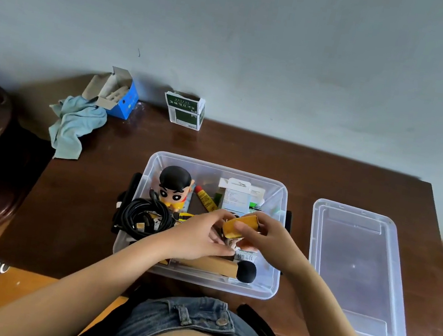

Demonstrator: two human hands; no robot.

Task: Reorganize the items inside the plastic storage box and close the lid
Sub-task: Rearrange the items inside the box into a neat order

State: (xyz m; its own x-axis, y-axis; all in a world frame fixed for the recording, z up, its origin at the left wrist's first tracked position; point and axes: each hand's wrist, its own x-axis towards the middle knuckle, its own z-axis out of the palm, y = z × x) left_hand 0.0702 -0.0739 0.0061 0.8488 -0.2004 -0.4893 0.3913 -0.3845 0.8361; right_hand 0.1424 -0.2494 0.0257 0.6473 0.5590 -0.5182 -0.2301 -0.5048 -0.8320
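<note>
Just above the middle of the clear plastic storage box [269,280], both forearms reach forward from the bottom of the view and converge, the wrists angled inward so the hands meet over the box's contents. The left hand [197,236] comes in from the lower left, palm turned toward the right, its fingers curled and its fingertips touching the left end of a small orange box [240,224]. The right hand [264,237] comes in from the lower right, its fingers bent over the top and right side of the same orange box, so the two hands grip it between them, raised a little over the other items. The storage box sits open on the dark wooden table [86,204], directly in front of the person. Inside it, a cartoon figurine [174,186] stands at the far left, a coil of black cable [143,215] lies just in front of it, a yellow tube [205,198] lies tilted beside the figurine, white cartons [236,197] stand at the far side, and a black foam-tipped object [246,271] rests near the front wall. The clear lid [357,273] lies flat on the table to the right, apart from the box. At the table's far edge stand a blue carton [125,100] with open flaps, touching a light blue cloth [73,124], and a green and white carton [185,111].
</note>
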